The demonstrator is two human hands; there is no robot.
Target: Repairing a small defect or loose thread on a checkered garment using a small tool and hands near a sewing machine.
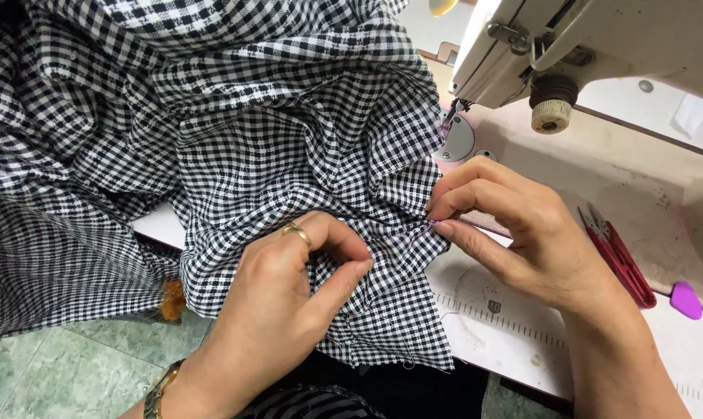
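Black-white checked fabric bunched on sewing table, left hand w/ ring pinching a fold, right hand pinching fabric edge, red snips near right wrist.

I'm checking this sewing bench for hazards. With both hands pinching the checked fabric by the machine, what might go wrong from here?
The right hand works close to the needle, so a finger might get pricked. The checked fabric is bunched in a heap and may snag or shift. The red snips lie near the right wrist and might get knocked.
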